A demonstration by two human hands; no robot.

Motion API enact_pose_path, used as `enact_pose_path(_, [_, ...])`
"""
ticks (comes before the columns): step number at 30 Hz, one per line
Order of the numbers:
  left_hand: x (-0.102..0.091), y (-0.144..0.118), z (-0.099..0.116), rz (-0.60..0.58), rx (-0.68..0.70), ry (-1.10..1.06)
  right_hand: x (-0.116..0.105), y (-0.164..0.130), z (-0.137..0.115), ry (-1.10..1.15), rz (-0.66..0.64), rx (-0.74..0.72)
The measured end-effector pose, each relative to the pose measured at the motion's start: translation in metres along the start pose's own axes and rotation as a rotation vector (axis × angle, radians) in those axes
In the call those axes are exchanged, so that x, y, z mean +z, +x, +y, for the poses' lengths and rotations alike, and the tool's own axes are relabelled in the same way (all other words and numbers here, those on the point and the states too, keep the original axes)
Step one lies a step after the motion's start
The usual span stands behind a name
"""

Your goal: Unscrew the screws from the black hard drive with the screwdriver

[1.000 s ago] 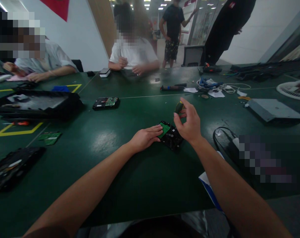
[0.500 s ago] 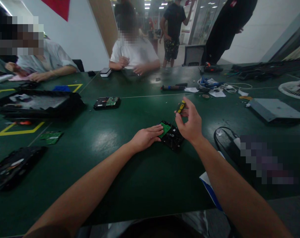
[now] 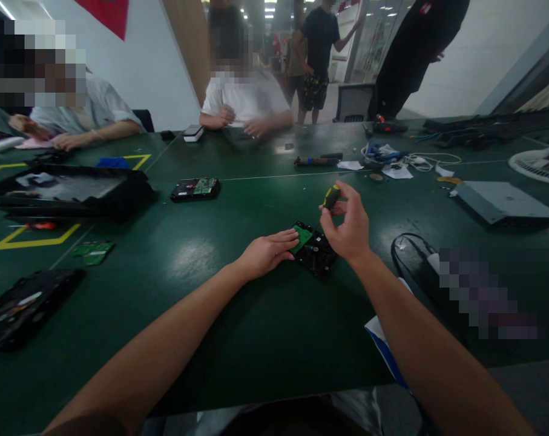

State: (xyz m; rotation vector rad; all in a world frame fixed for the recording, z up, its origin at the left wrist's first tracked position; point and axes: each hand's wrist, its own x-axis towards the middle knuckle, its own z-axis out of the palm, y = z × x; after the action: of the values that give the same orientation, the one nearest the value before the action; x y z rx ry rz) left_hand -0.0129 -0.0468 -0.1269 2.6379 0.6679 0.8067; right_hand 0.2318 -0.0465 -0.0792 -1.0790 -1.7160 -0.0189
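Note:
In front of me a black hard drive (image 3: 318, 259) with a green circuit board (image 3: 302, 237) lies flat on the green table. My left hand (image 3: 267, 253) grips its left edge, fingertips resting on the board and thumb at the near side. Between thumb and fingers, my right hand (image 3: 347, 219) holds a yellow and black screwdriver (image 3: 331, 197), tilted, its thin shaft pointing down at the drive. Where exactly the tip touches is too small to tell.
Left lie another hard drive (image 3: 195, 189), a loose circuit board (image 3: 93, 252), a black part (image 3: 26, 309) and a black tray (image 3: 74, 184). Right are a grey metal box (image 3: 505, 201), a black cable (image 3: 394, 245) and tangled wires (image 3: 383, 154). People sit across the table.
The screwdriver handle has turned a little in my right hand, its yellow markings showing differently. My left hand and the hard drive stay in place.

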Motion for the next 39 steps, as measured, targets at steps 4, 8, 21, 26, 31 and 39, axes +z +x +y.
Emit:
enact_pose_path(4, [-0.0005, 0.0001, 0.0012, 0.013, 0.004, -0.004, -0.0009, 0.0005, 0.0008, -0.052, 0.007, -0.007])
enact_pose_path(8, [-0.0006, 0.0006, 0.0014, 0.012, 0.0, 0.002, -0.0028, 0.0012, 0.0004, -0.055, 0.003, -0.027])
enact_pose_path(21, [0.002, -0.0008, -0.0029, 0.008, 0.008, 0.003, -0.0005, 0.0005, 0.0012, -0.036, 0.025, 0.002])
enact_pose_path(26, [0.0011, 0.0, -0.0021, 0.007, 0.014, -0.001, -0.002, 0.0007, -0.0013, -0.032, 0.006, -0.011])
enact_pose_path(31, [-0.0003, 0.0005, -0.0001, 0.009, 0.01, -0.001, -0.0003, 0.0, 0.0, -0.009, -0.008, 0.006])
enact_pose_path(39, [-0.0007, 0.0006, 0.0011, 0.004, 0.004, -0.008, -0.001, -0.0002, -0.0012, -0.024, 0.0, 0.0])
